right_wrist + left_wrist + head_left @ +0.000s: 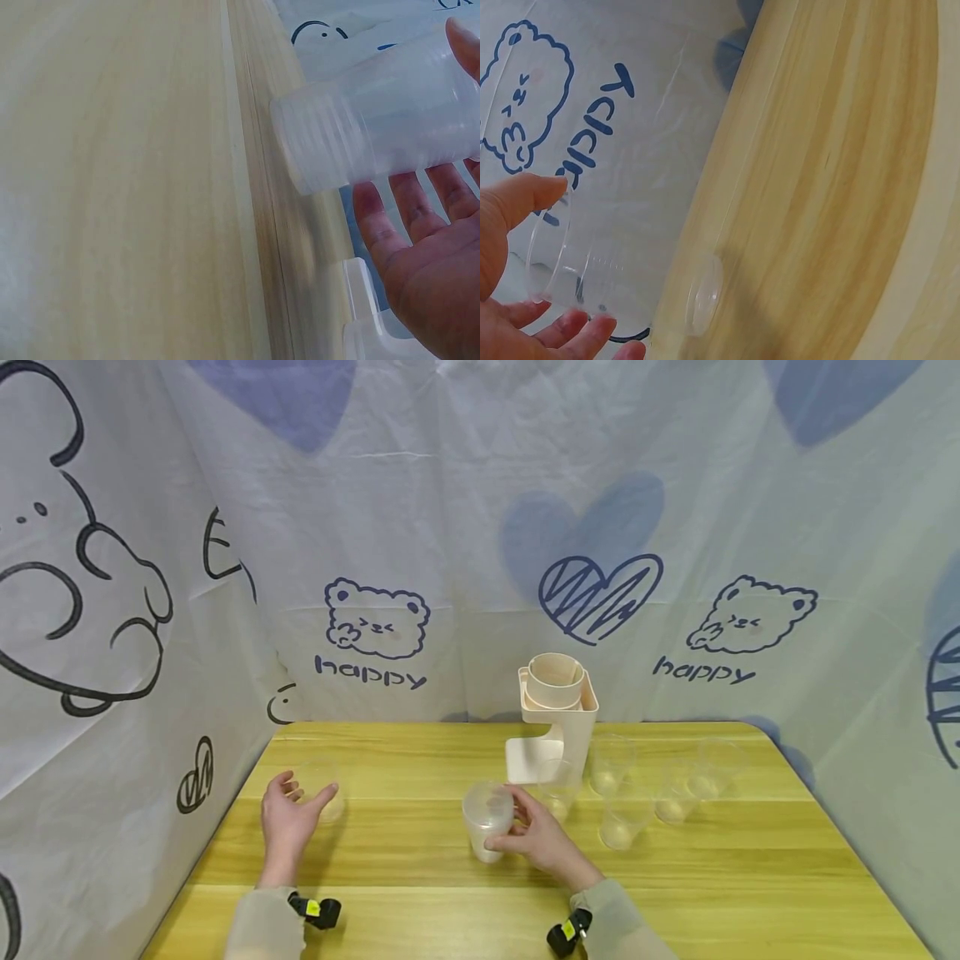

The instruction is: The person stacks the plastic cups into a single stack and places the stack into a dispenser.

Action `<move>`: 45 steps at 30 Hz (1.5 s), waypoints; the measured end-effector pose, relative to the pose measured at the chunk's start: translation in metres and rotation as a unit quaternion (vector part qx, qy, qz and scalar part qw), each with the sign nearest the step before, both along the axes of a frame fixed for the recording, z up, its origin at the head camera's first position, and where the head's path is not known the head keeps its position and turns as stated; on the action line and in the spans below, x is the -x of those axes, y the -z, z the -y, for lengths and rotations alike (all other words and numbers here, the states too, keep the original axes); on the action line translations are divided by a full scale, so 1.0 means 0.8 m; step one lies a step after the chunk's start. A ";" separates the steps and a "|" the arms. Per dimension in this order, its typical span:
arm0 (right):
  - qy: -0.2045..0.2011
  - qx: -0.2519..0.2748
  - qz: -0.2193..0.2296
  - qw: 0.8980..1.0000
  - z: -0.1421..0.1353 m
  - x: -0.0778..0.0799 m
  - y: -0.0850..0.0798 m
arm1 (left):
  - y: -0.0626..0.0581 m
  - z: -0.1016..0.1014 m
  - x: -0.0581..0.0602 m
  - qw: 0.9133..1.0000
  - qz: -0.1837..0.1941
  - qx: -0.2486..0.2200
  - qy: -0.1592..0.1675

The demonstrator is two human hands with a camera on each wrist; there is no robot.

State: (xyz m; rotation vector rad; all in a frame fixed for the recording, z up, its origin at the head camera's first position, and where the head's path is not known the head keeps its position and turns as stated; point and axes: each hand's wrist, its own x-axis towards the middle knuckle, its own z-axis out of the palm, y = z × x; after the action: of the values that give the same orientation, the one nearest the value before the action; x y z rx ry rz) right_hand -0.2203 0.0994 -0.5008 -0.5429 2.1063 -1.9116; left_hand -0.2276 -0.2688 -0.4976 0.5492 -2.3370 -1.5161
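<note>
Well left of the cream holder [579, 739], my left hand [290, 817] spread loosely around a clear cup [332, 807]; whether they touched, I couldn't tell. Front-left of the holder, my right hand [542, 841] gripped nested cups [480, 828]; the right-wrist view showed fingers [414, 206] the head view hid, but cut off the cups' upper end.

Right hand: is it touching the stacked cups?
Touching. The right wrist view shows it: the right hand's fingers meet one side of the stacked cups, its thumb the other.
</note>
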 end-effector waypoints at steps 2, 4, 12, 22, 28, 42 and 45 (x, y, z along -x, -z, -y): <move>0.000 0.002 0.001 1.000 0.000 0.000 0.000 | -0.001 0.000 -0.001 1.000 0.000 -0.002 0.003; 0.000 0.003 0.003 1.000 0.000 0.000 0.000 | -0.002 0.000 -0.001 1.000 0.002 -0.002 0.005; 0.005 -0.005 0.005 1.000 0.001 -0.002 -0.003 | -0.001 0.001 -0.001 1.000 0.004 0.002 0.007; 0.008 -0.006 -0.007 1.000 0.000 0.012 0.028 | -0.006 0.000 0.002 1.000 -0.015 -0.017 0.019; 0.007 -0.005 -0.015 1.000 0.000 0.016 0.039 | -0.009 -0.005 0.004 0.999 -0.026 -0.017 0.026; 0.006 0.000 -0.008 1.000 -0.002 0.016 0.035 | -0.039 -0.031 0.003 0.991 -0.113 -0.005 0.064; 0.003 0.002 -0.005 1.000 0.000 0.009 0.020 | -0.047 -0.039 0.001 0.989 -0.127 -0.010 0.077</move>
State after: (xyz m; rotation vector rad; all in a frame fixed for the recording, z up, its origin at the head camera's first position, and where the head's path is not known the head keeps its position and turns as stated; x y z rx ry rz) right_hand -0.2276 0.0996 -0.5166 -0.5484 2.1140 -1.9213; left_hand -0.2283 -0.2376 -0.4603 0.1700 -2.2113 -1.5749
